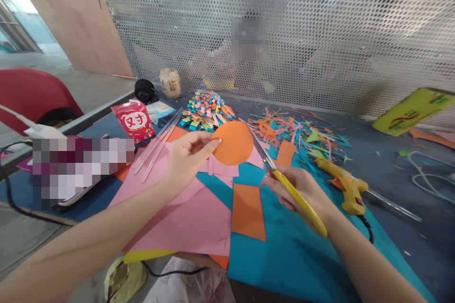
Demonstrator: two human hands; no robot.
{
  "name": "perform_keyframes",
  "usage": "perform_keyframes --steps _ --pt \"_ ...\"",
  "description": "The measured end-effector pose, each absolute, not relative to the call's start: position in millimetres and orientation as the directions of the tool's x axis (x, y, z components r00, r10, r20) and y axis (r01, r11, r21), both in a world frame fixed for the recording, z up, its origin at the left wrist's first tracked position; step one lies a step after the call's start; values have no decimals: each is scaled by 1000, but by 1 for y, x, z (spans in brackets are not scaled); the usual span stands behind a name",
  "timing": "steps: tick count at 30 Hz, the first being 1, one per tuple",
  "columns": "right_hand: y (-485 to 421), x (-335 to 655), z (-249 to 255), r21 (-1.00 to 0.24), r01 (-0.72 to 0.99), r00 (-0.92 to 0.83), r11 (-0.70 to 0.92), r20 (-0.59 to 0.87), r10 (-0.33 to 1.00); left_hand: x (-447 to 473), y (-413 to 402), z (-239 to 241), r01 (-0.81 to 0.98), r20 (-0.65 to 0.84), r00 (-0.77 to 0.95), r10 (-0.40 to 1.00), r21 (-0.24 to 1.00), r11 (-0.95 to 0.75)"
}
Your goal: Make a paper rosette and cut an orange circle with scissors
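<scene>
Pinched at its left edge between thumb and fingers of the left hand point(186, 158): an orange paper circle point(232, 143), raised in the centre of the frame above the pink sheets point(192, 218). Closed in the right hand point(302, 191), right of centre: yellow-handled scissors point(284, 182), blades pointing to the upper left, tips just beside the right edge of the circle; touching or not, cannot tell. Lower centre, an orange rectangle point(248, 210) lying flat on a teal sheet point(302, 255). Just right of the right hand, a yellow glue gun point(346, 184) on the table. Upper centre, a pile of colourful paper strips point(206, 111). Left of the circle, clear glue sticks point(159, 144) near a red packet point(135, 120). Across the top of the frame, a perforated metal screen point(284, 33).
</scene>
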State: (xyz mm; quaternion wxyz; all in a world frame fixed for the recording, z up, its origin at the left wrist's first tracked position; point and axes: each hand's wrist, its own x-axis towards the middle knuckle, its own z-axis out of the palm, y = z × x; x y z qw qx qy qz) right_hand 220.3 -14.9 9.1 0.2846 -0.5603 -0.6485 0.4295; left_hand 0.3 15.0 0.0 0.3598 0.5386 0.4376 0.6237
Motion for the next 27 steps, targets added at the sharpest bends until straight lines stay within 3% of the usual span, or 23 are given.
perform_keyframes --steps 27 --pt "-12 222 5 -838 545 -201 19 -109 974 -2 17 0 57 349 -149 925 937 -345"
